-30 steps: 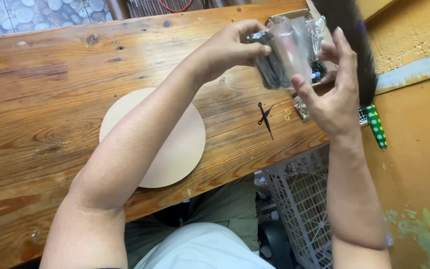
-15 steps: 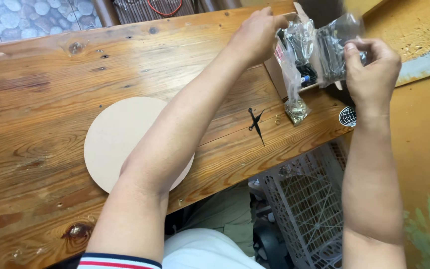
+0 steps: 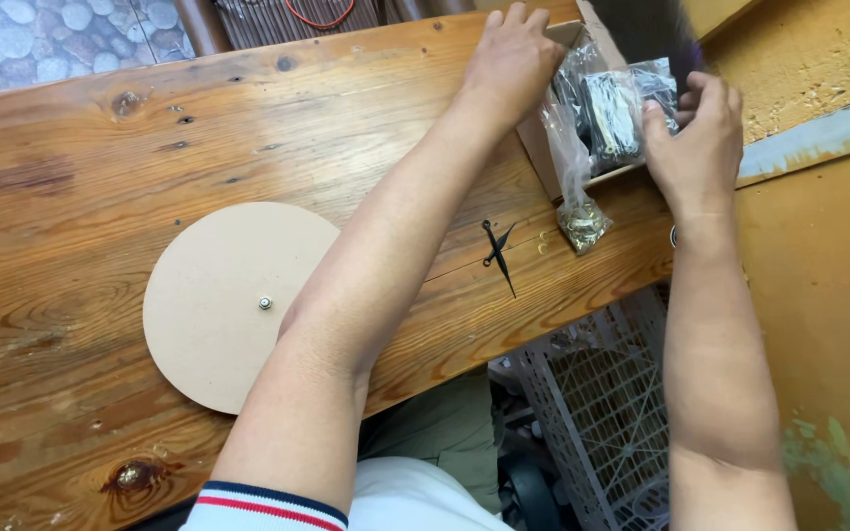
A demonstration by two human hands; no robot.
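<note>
Head camera looked down on a plank table (image 3: 81, 147) with a round tan board disc (image 3: 238, 305) sitting toward its near edge on the left side, a small metal nut (image 3: 265, 303) poking up in the middle of it. Further right, just past the reaching forearm, a pair of thin black clock hands (image 3: 498, 251) lay loose on the wood close to the near edge.

At the far right corner sat an open cardboard box (image 3: 543, 157). The left hand (image 3: 514, 59) rested curled over the box's far rim, fingers bent down, gripping the cardboard as far as I could tell. The right hand (image 3: 696, 138) was pinched around a crinkly clear plastic bag (image 3: 622, 113) with dark blocky parts inside, held right over the box. Another clear bag (image 3: 575, 187) drooped out of the box and its bottom, full of small brass bits, touched the table near the right edge.

Worry-wise: that hanging bag looked open-ish, so a tug could have spilled brass bits off the edge into the white plastic crate (image 3: 612, 413) below. The clock hands could've gotten swept off by the forearm too.

No labels I could make out on the box or the bags.
</note>
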